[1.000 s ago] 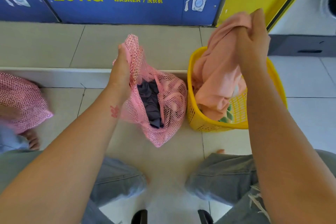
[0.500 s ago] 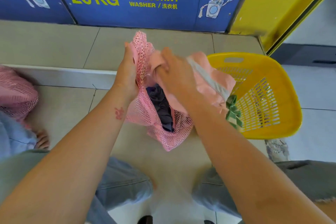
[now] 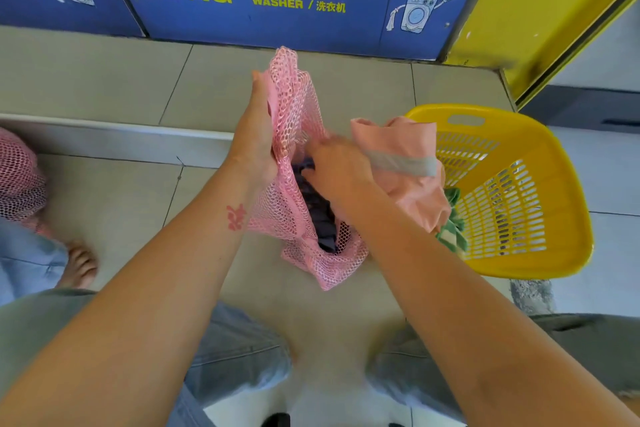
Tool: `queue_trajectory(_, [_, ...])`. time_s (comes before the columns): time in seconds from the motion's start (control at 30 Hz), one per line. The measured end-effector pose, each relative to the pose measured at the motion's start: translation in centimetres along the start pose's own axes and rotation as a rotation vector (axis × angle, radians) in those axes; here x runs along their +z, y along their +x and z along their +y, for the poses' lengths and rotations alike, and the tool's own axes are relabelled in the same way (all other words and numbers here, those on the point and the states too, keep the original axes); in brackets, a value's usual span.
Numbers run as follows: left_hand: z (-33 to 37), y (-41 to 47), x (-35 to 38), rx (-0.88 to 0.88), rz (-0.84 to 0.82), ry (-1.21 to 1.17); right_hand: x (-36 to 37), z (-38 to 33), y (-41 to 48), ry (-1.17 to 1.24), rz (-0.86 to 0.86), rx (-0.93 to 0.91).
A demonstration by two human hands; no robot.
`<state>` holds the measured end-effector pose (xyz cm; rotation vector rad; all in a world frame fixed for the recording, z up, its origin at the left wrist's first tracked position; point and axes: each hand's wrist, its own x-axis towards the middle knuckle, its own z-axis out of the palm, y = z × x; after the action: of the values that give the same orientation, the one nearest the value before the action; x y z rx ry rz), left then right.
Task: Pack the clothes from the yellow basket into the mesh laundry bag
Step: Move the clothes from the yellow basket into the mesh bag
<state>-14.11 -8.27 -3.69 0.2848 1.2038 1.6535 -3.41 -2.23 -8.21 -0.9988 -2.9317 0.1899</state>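
Your left hand [image 3: 255, 139] grips the mesh bag [image 3: 297, 114] rim to hold its mouth up for the pink shirt [image 3: 407, 144]; right hand [image 3: 337, 170] pushes in, fingers hidden, grip unclear

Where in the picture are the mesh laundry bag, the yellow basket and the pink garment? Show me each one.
mesh laundry bag [image 3: 294, 107], head view, on its raised upper mesh.
yellow basket [image 3: 568, 191], head view, on its right rim.
pink garment [image 3: 412, 139], head view, on the fold above its grey band.

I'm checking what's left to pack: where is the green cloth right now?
Head view, right of centre: the green cloth lies inside the yellow basket at its left side, partly under the pink garment.
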Motion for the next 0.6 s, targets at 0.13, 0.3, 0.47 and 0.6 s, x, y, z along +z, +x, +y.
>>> queue_trajectory(0.13, [-0.2,-0.2,-0.3,0.021,0.002,0.049,-2.8,4.0,-2.3,0.216,0.243,0.085])
queue_trajectory(0.3, [-0.3,-0.2,-0.6,0.021,0.003,0.088,-3.1,9.3,-5.2,0.256,0.285,0.544])
queue_trajectory(0.47, [-0.4,-0.2,-0.5,0.034,0.012,0.115,-0.4,11.8,-5.8,0.933,0.045,0.766])
queue_trajectory(0.6, [-0.4,-0.1,-0.5,0.026,0.022,0.114,-0.1,11.4,-5.6,1.198,-0.053,0.744])
